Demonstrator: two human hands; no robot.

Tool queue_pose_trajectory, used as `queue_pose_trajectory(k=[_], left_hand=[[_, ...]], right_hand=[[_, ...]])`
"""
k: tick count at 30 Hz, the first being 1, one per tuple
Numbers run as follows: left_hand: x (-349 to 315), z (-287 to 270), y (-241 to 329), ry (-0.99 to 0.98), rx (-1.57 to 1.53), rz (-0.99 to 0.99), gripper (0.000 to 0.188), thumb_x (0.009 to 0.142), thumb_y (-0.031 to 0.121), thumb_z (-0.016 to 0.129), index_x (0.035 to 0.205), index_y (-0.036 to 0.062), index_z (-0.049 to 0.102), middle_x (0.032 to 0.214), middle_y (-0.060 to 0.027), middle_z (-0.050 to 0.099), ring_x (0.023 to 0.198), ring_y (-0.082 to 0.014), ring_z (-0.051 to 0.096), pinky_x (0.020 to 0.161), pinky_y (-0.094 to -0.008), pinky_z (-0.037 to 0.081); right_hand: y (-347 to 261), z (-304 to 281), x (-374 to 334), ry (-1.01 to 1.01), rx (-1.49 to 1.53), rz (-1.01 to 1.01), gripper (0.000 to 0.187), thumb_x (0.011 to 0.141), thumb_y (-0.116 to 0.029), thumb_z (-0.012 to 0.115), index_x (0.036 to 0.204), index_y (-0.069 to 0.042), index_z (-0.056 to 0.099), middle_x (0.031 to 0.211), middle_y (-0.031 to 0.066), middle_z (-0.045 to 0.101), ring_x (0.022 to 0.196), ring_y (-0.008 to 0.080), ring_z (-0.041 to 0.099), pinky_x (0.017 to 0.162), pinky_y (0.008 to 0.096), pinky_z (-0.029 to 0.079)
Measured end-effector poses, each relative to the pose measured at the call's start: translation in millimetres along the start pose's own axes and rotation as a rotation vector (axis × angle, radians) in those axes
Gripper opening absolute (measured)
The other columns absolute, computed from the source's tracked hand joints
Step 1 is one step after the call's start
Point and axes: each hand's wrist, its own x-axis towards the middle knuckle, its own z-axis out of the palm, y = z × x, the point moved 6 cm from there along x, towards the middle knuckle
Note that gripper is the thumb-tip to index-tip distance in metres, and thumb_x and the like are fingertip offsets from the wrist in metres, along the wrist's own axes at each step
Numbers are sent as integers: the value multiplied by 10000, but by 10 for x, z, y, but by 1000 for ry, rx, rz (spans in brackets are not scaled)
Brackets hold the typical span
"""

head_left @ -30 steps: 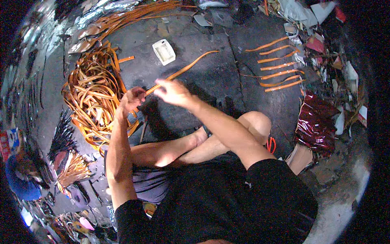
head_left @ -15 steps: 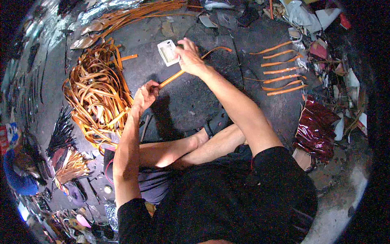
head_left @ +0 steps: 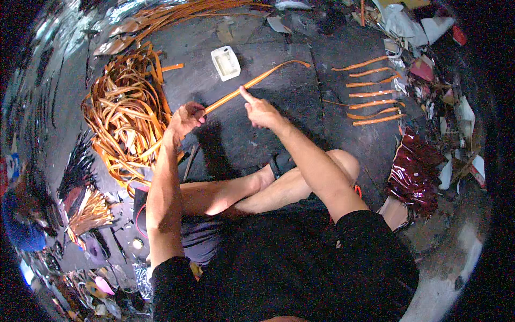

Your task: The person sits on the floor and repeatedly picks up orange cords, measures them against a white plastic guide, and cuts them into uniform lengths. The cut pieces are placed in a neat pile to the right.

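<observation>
A narrow glossy orange strip (head_left: 230, 97) slants up to the right from my left hand (head_left: 189, 119), whose closed fingers pinch its lower end. Its far end curls over to the right. My right hand (head_left: 261, 111) has its index finger stretched out to the strip's middle, the fingertip at its surface; the other fingers are partly bent and hold nothing. Just beyond the strip sits a small white rectangular container (head_left: 226, 63) with pale contents. Beside my left forearm lies a big tangled heap of orange strips (head_left: 126, 123).
On the right, several short orange strips (head_left: 370, 94) lie in a row. Beyond them are scraps (head_left: 424, 70) and a shiny dark red sheet (head_left: 416, 166). Long brown strips (head_left: 182, 20) stretch along the far side. A bundle of thin tan strips (head_left: 91, 214) is at lower left.
My right hand has left the white container and come nearer, its index finger now at the orange strip. My left hand keeps its pinch, shifted slightly left.
</observation>
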Motion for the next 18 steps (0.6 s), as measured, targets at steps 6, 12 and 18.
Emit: queue_pose_trajectory(k=[6,12,18], left_hand=[[-227,-441,72,68,463,-195,213,864,121,597,1005,-22,529,647,-114,628,507,-178,607,385,-312,430],[-221,-279,607,242,914,385,171,842,152,568,958,42,630,734,-101,665,676,-200,651,663,-341,498],[-120,-378,336,173,749,315,190,816,108,597,984,93,684,877,-96,700,816,-209,663,734,-332,500]], right_hand=[[-564,796,-15,96,-235,-262,693,864,-114,459,1491,-163,166,796,281,637,728,443,626,707,550,486],[-1036,1490,-3,-84,-441,-360,683,864,-85,353,1500,-221,145,859,243,659,806,405,651,740,500,518],[-1106,1085,-238,136,-27,-328,656,836,-83,475,1453,-236,313,770,266,635,706,413,637,718,527,506]])
